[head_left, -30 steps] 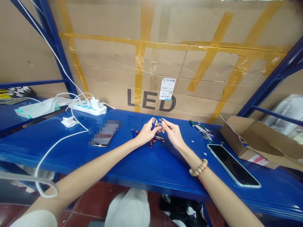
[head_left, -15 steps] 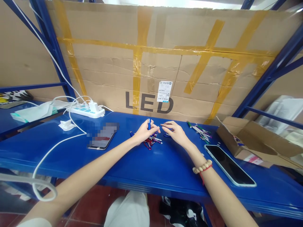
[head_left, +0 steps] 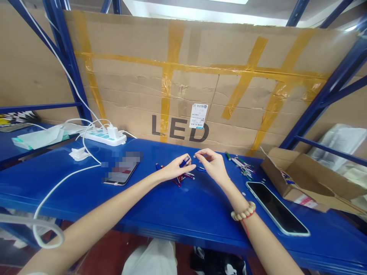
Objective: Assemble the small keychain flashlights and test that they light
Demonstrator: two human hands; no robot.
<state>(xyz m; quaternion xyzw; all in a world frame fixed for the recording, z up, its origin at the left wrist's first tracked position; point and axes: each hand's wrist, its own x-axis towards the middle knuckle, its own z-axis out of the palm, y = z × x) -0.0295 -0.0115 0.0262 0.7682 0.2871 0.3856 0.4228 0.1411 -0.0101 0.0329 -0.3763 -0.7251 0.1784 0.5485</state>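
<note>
A blue cylinder (head_left: 184, 162) is held in the curled fingers of the left hand (head_left: 174, 168), thumb stretched out, beyond and to the left of a pale-cased phone (head_left: 278, 208). A tiny piece (head_left: 194, 156), too small to identify, is pinched between thumb and fingertip of the right hand (head_left: 214, 163), nearer that phone. Red clips (head_left: 186, 176) are heaped well to the phone's left; green and silver pieces (head_left: 242, 165) are clustered just beyond it.
</note>
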